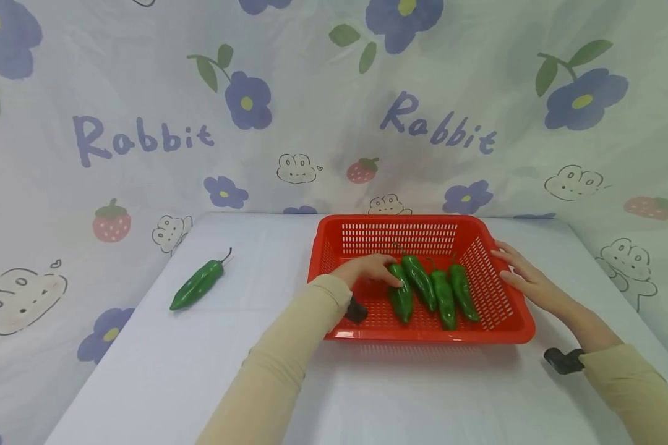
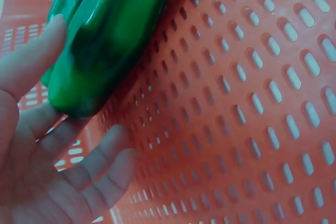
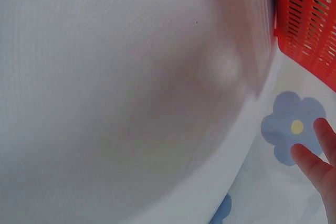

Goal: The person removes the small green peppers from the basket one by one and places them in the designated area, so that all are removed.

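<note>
From the basket's seven o'clock, the left hand (image 1: 370, 269) reached in, its grip relaxed, thumb and fingers about the leftmost long green pepper (image 1: 402, 300), three others (image 1: 444, 296) alongside. At three o'clock, the right hand (image 1: 531, 284) had its grip unclosed, fingers extended by the rim of the red perforated basket (image 1: 423, 337). Another green pepper (image 1: 199, 285) lay on the bench (image 1: 145, 383) at nine. Beyond, the backdrop cloth (image 1: 312, 74) read "Rabbit" at eleven and one o'clock.

The basket (image 1: 428, 335) is red; the 4 peppers (image 1: 419, 283) inside it and the 1 pepper (image 1: 198, 285) left of it are green. Purple flowers (image 1: 247, 103) pattern the white cloth (image 1: 312, 111) behind it.
</note>
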Motion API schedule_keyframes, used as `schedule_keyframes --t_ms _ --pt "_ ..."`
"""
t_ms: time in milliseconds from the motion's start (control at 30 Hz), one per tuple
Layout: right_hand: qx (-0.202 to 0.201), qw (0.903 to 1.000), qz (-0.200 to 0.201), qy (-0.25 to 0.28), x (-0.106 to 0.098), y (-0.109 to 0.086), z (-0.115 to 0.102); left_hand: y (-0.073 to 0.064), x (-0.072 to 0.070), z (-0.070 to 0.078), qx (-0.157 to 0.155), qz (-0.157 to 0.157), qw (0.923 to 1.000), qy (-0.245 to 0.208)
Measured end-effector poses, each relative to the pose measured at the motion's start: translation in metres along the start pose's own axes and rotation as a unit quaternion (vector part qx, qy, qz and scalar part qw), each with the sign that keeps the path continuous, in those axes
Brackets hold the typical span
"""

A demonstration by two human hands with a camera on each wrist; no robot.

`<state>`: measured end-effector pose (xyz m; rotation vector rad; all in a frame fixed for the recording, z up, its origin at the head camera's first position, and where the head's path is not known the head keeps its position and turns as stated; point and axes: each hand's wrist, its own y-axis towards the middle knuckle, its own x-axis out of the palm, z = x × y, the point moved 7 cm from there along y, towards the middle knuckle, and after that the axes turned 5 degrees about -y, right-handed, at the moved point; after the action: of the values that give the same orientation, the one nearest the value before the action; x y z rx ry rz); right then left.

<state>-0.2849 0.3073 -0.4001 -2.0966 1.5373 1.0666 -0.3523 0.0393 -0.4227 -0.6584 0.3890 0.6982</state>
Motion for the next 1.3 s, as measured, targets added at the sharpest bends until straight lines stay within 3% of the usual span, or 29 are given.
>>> schedule_keyframes --t_ms 433,600,967,1300 --pt "0.005 1.0 -0.001 0.0 -0.0001 -0.0003 0.0019 0.0033 0.0031 0.0024 0.01 0.046 0.9975 0.052" --pt "0.002 1.0 -0.003 -0.002 -0.0005 -0.0005 0.0011 0.0056 0.0031 0.0021 0.02 0.045 0.9969 0.062" --pt "-0.008 1.0 0.001 -0.002 -0.0006 0.0 -0.0044 0.0054 0.0016 0.008 0.038 0.04 0.9976 0.04" --pt "-0.018 0.9998 0.001 0.004 0.0002 0.0 -0.0043 0.0038 0.0011 0.0076 0.027 0.035 0.999 0.002"
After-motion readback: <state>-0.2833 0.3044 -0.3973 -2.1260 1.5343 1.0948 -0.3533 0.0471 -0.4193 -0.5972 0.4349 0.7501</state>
